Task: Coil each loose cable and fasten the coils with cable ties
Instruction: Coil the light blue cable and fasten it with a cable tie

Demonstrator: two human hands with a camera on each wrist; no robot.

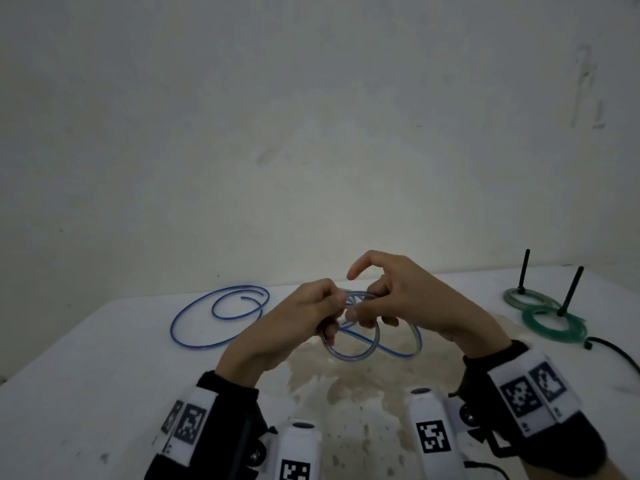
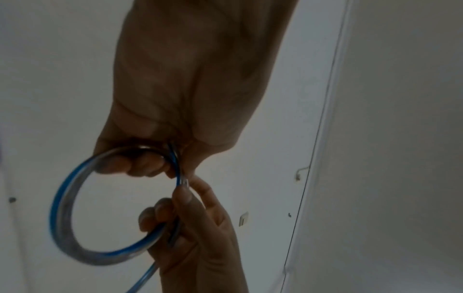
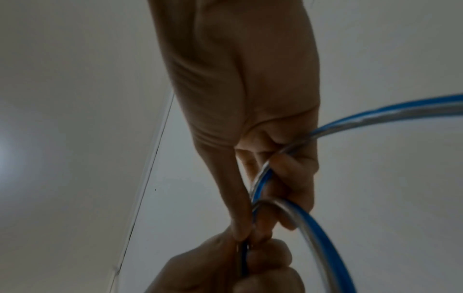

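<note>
Head view: both hands, left hand (image 1: 304, 313) and right hand (image 1: 398, 299), grip clamped on the blue-striped cable (image 1: 349, 355); slackened fingers would likely let the springy coil unwind.

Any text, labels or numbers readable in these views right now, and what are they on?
No readable words, brands or numbers in any view.
Wrist bands: black-and-white square marker patterns only, no letters.
White wrist camera housings: the same kind of marker, no text.
Blue-striped clear cable held in both hands: no print legible.
</note>
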